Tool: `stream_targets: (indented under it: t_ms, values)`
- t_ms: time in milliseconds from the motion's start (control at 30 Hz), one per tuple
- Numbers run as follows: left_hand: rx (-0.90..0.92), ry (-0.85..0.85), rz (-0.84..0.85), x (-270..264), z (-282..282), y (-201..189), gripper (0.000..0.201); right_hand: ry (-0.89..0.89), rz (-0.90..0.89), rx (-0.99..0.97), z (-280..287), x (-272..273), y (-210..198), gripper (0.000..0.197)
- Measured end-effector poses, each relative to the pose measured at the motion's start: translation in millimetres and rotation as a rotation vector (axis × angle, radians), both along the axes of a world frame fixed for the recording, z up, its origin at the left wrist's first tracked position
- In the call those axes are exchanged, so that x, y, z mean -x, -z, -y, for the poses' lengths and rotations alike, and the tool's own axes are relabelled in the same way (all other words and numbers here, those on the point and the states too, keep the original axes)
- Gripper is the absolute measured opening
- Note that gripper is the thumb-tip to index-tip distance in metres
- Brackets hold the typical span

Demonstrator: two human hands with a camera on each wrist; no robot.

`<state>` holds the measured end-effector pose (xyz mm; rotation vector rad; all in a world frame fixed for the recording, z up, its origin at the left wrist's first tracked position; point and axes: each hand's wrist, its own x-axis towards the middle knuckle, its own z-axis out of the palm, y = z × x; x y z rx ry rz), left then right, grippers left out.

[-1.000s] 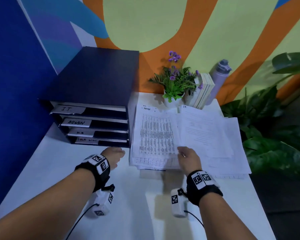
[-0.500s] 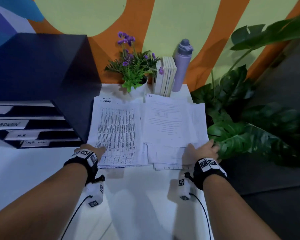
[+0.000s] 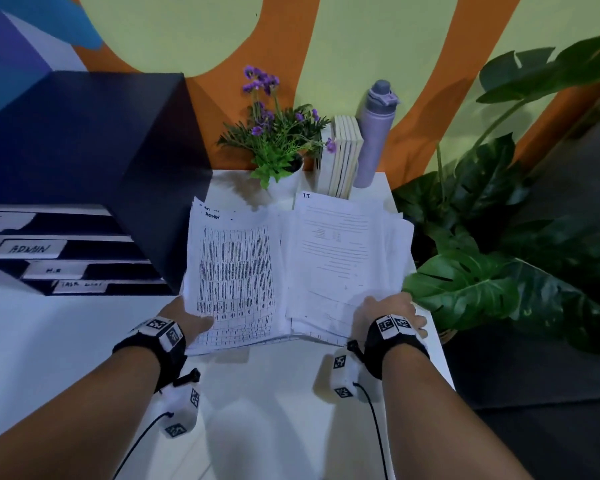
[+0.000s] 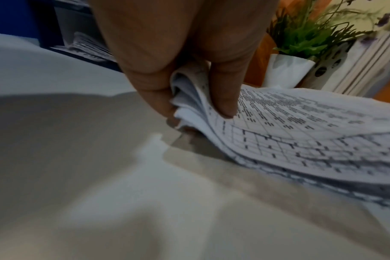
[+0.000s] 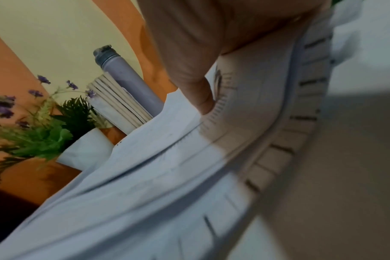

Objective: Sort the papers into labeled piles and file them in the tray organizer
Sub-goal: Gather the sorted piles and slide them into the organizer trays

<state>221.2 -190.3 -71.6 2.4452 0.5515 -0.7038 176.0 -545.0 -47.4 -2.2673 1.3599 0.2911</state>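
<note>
A: What have the hands got?
B: The left hand (image 3: 187, 318) pinches the near-left corner of the papers (image 3: 236, 271), thumb on top and fingers (image 4: 158, 98) curled under, so several sheet edges bow upward in the left wrist view. The right hand (image 3: 387, 315) clamps the near-right corner of the same spread, thumb pressed on the top sheet and the rest of the hand beneath; the stack curves up from the desk (image 3: 278, 410) there.

A: Where do the papers sit?
B: At twelve o'clock from the wrists, in two overlapping piles: the table-printed sheets marked ADMIN on the left, the sheet marked IT (image 3: 340, 244) on the right. The tray organizer (image 3: 84, 161) stands at ten o'clock, just beside the left pile; its labels read ADMIN (image 3: 28, 249), H.R and a blurred bottom one.

A: What differs from half a second ago?
B: Then the near edge lay flat and the left fingers only rested at the corner; now both corners are gripped and lifted. The right hand had its fingers spread flat over the right pile's edge; it has since closed on it. A second ago it sat at the seam between the piles, so it has travelled out toward three o'clock.

A: Anything behind?
B: At twelve o'clock a potted purple flower (image 3: 274, 133), upright books (image 3: 343, 157) and a lilac bottle (image 3: 374, 133); a big leafy plant (image 3: 482, 271) at three o'clock off the desk edge
</note>
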Motion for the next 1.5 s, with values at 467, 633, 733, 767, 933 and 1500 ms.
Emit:
stream_targets:
  t_ms: [467, 633, 733, 767, 933, 1500]
  values:
    - [0.093, -0.015, 0.137, 48.5, 14.4, -26.5, 0.034, -0.065, 0.32, -0.311, -6.4, 70.3, -10.1, 0.054]
    - [0.029, 0.02, 0.011, 97.5, -23.1, -29.7, 0.04, 0.022, 0.428, -0.357, -1.2, 114.8, -27.5, 0.048]
    - [-0.015, 0.011, -0.044, 132.9, -55.4, -37.2, 0.047, 0.034, 0.555, -0.369, -8.1, 131.3, -44.7, 0.042]
    - [-0.029, 0.006, -0.07, 144.1, -65.8, -38.7, 0.053, 0.033, 0.607, -0.383, -13.0, 135.2, -52.1, 0.041]
    - [-0.107, -0.075, -0.255, 198.6, -108.1, -39.6, 0.095, -0.001, 0.838, -0.502, -47.1, 145.7, -86.5, 0.043]
    - [1.047, -0.294, 0.683, 179.0, -93.2, -228.0, 0.034, -0.539, 0.902, -0.798, -196.5, 146.3, -156.4, 0.052]
